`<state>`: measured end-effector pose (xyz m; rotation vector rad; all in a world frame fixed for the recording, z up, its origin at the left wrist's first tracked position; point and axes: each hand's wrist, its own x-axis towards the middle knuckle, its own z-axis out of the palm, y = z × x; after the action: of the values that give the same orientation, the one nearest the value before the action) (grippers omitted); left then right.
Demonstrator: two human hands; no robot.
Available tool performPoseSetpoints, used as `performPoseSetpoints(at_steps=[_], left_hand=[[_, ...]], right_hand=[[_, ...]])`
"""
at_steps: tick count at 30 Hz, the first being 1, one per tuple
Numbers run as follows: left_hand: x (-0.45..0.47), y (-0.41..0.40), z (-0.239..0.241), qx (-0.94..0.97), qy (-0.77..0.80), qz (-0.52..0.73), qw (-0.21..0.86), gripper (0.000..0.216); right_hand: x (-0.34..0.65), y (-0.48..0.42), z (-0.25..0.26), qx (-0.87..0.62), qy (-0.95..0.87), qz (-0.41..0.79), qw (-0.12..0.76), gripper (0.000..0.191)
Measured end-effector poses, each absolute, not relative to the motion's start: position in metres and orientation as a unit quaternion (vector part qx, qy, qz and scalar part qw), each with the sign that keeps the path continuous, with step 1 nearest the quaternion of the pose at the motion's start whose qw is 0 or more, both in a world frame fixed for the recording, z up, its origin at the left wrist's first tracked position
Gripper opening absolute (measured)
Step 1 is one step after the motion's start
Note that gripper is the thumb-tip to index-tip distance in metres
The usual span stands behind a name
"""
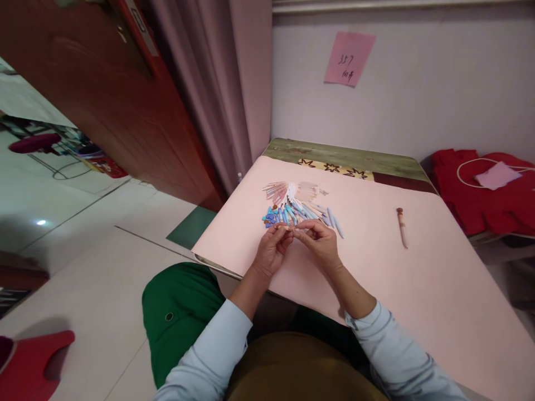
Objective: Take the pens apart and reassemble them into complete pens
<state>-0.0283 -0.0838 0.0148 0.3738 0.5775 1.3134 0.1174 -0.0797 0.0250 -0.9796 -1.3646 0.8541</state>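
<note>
A small brownish pen part (288, 227) is held between the fingertips of both hands, just above the pink desk (418, 289) and nearer its left edge than its right. The left hand (272, 250) is closed around one end of the part, thumb and forefinger pinched together, with the other fingers curled in. The right hand (320, 242) is pinched on the other end in the same manner, so that the two hands almost touch. What exactly the part is cannot be told, as it is small and largely covered by the fingers. Just beyond the hands, toward the far edge of the desk, a fanned pile of pen pieces (298, 206) is spread out: blue and pale blue ones nearest the hands, pinkish and clear ones farther away. A single wooden-looking pen (402, 227) is laid well apart from the pile, toward the right side of the desk. A pink note (349, 57) with handwriting is stuck to the wall behind the desk, and a red bag (485, 189) is seen past the desk's right far corner.
</note>
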Motion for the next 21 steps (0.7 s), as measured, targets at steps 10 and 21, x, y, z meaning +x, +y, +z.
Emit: performPoseSetpoints(at_steps=[10, 21], left_hand=[[-0.0282, -0.0850, 0.0193, 0.168, 0.273, 0.596, 0.736, 0.021], [-0.0274, -0.0865, 0.0192, 0.178, 0.276, 0.583, 0.743, 0.022]], right_hand=[[0.1166, -0.0849, 0.0323, -0.430, -0.565, 0.431, 0.557, 0.022], [0.1117, -0.0844, 0.0309, -0.411, -0.534, 0.522, 0.523, 0.033]])
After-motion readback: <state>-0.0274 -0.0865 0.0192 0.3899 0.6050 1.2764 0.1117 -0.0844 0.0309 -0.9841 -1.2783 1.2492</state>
